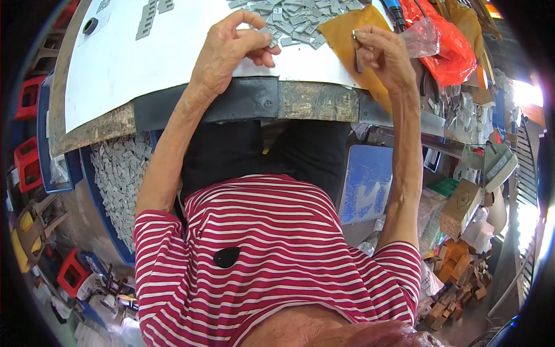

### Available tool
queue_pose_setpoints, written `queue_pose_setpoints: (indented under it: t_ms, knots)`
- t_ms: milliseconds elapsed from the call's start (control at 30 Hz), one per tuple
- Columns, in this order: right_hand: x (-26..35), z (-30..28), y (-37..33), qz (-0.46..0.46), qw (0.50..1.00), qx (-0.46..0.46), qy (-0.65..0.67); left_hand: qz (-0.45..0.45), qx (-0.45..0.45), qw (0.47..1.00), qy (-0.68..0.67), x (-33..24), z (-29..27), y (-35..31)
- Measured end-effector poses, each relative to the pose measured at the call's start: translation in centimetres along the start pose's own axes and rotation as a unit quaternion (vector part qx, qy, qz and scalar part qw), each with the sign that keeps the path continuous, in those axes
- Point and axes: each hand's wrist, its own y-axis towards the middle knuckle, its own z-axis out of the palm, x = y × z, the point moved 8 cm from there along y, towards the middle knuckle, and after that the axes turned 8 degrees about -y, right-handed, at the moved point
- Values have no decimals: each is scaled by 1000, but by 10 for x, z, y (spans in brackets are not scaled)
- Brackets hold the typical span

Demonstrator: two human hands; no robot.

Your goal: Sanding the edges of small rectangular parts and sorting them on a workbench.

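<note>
My left hand is closed over the white table top, pinching a small flat grey piece between thumb and fingers. Right beside it spreads a heap of similar grey pieces at the table's far side. My right hand is closed too, its thumb and forefinger pressed on a tiny shiny bit, too small to name. Beneath that hand lies a sheet of brown paper, which hangs over the front edge. Several grey pieces stand lined up in a row at the far left.
A black ring lies at the table's left. Red plastic bags and a blue-handled tool crowd the right. Below the table's left side, a blue bin holds many grey pieces. Cardboard boxes are stacked at right.
</note>
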Motion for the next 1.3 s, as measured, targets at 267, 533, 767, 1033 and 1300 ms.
queue_pose_setpoints:
  t_ms: [267, 533, 767, 1033, 1300]
  knots:
    - [-13, 59, 4, 4, 988, 98, 118, -19, 14, 1000, -1, 4, 3, -4]
    - [-10, 82, 10, -37, 995, 45, 79, -17, 10, 1000, -17, 3, 1, -5]
    - [-9, 94, 11, -72, 996, 20, 53, -25, -6, 999, -25, 3, 0, -5]
    - [-14, 103, 11, -90, 994, 16, 66, -30, -20, 999, -4, 4, 0, -6]
    - [-19, 104, 13, -68, 997, 13, 29, -1, -21, 998, 67, -4, 5, -8]
